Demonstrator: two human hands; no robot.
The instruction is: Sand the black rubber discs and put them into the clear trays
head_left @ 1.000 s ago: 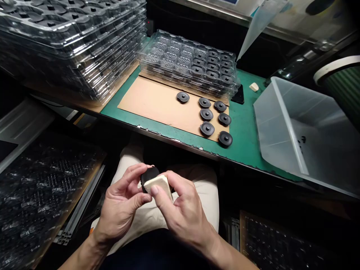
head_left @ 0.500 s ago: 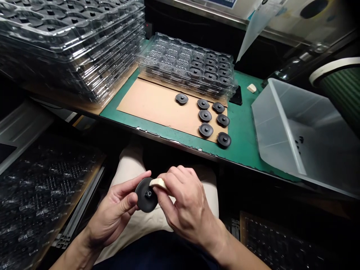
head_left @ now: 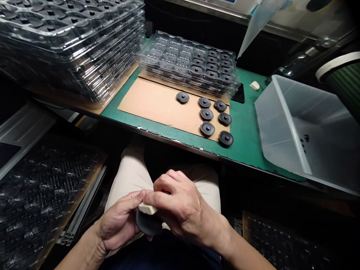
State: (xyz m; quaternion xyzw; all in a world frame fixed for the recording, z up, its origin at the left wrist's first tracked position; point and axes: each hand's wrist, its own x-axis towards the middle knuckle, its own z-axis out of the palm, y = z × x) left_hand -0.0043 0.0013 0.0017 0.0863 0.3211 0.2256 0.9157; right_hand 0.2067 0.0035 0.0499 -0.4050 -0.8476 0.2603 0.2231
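Above my lap, my left hand holds a round black plastic disc by its side, with the thumb along the top. My right hand is closed on a small cream eraser-like block, which rests against the upper part of the disc. The right fingers and the block cover much of the disc, and its central stub is out of sight. Several similar black discs, each with a stub in its middle, lie on a cardboard sheet on the table beyond my hands.
Behind the cardboard is a clear plastic tray, partly filled with black discs. Stacked clear trays rise at the left. A translucent bin with small black pieces stands at the right, near another cream block and a dark flat object.
Both hands have come down a little, nearer my body. The disc has been tilted so its stub no longer shows, and the cream block now lies flatter across its upper part.
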